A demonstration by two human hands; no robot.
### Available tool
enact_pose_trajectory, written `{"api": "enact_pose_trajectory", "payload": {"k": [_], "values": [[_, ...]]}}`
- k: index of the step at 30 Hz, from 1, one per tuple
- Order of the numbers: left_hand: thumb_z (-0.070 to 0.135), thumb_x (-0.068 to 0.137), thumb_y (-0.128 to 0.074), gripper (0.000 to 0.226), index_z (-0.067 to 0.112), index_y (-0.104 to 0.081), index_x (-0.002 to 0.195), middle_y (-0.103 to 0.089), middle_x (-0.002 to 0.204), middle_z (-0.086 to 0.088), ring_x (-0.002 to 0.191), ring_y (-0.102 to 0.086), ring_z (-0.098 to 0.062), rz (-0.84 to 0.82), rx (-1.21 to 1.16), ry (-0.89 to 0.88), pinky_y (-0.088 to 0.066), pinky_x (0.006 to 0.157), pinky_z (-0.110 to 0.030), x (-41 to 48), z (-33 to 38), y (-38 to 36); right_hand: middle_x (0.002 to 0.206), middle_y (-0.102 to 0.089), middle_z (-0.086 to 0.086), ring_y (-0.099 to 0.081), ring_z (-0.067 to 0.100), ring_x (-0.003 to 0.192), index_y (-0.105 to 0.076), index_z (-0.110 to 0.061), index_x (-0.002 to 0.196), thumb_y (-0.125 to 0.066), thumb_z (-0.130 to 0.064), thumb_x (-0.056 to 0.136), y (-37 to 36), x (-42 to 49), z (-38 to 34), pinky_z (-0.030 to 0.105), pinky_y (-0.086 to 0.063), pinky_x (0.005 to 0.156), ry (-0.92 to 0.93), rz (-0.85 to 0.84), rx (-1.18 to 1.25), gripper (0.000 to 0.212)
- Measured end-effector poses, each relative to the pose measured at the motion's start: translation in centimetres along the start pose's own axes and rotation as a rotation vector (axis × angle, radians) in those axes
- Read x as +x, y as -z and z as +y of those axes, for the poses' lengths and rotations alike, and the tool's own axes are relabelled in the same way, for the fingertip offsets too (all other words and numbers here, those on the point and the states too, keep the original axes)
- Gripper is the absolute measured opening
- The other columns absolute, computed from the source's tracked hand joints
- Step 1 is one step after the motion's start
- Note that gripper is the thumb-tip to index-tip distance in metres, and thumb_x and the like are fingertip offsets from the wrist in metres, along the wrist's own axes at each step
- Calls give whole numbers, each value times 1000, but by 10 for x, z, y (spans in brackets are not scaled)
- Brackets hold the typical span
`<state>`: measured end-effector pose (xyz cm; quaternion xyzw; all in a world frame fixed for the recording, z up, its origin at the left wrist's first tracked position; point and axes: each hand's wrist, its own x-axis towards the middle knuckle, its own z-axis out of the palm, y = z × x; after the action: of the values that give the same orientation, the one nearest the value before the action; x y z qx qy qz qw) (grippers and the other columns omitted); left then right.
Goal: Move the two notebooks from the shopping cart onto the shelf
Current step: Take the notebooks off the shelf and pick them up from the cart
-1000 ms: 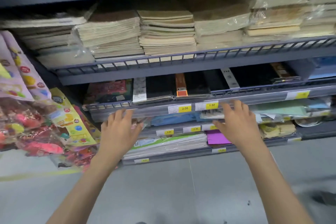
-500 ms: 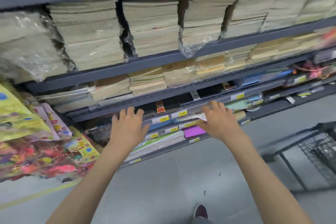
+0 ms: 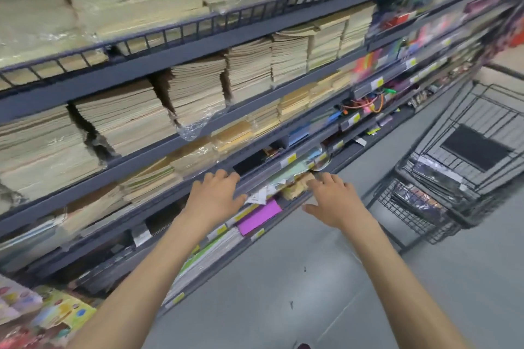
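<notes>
Right now both bare hands are reaching out toward the lower tiers of a dark grey shelf (image 3: 198, 88). The left hand (image 3: 217, 197) is hovering palm-down at the front rail of one tier, its fingers (image 3: 224, 177) loosely spread and gripping nothing. The right hand (image 3: 333, 198) is hanging just beside it, a little lower and further out over the grey floor (image 3: 283, 278), its fingers (image 3: 326, 178) also fanned apart and empty, the thumb sticking out toward the left hand.

Between the two hands, a magenta pad (image 3: 259, 217) is lying at the front of a low tier, with a pale green sheet (image 3: 289, 174) and some crinkled packets showing on the tier above it. Yellow price tags (image 3: 291, 158) are running along the rails. Tall stacks of cream paper pads (image 3: 122, 119) are filling the upper tiers, some under clear wrap.

Off to the right, the black wire shopping cart (image 3: 465, 178) is standing on the floor, well apart from both hands. Shiny plastic-wrapped items (image 3: 436, 176) are lying in its basket; motion blur is making it too hard to tell whether these are the notebooks. Colourful packets (image 3: 51, 317) are hanging at the lower left.
</notes>
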<state>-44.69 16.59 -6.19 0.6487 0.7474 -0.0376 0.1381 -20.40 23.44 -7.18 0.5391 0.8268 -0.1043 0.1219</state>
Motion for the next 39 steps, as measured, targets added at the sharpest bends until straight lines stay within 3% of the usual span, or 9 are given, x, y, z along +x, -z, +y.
{"api": "enact_pose_trajectory", "payload": {"k": [18, 39], "values": [[49, 99, -49, 46, 18, -51, 132, -52, 134, -10, 125, -48, -35, 14, 134, -407, -45, 98, -49, 152, 255, 23, 147, -40, 13, -36, 35, 137, -42, -19, 146, -58, -48, 95, 23, -27, 236, 51, -36, 109, -392, 32, 160, 61], [43, 99, -50, 47, 16, -52, 137, -56, 135, -12, 126, -51, -35, -61, 380, -953, -45, 97, -45, 431, 454, 20, 151, -42, 13, -41, 33, 138, -43, -20, 145, -57, -58, 93, 5, 116, 399, 53, -38, 112, -866, 9, 354, 66]]}}
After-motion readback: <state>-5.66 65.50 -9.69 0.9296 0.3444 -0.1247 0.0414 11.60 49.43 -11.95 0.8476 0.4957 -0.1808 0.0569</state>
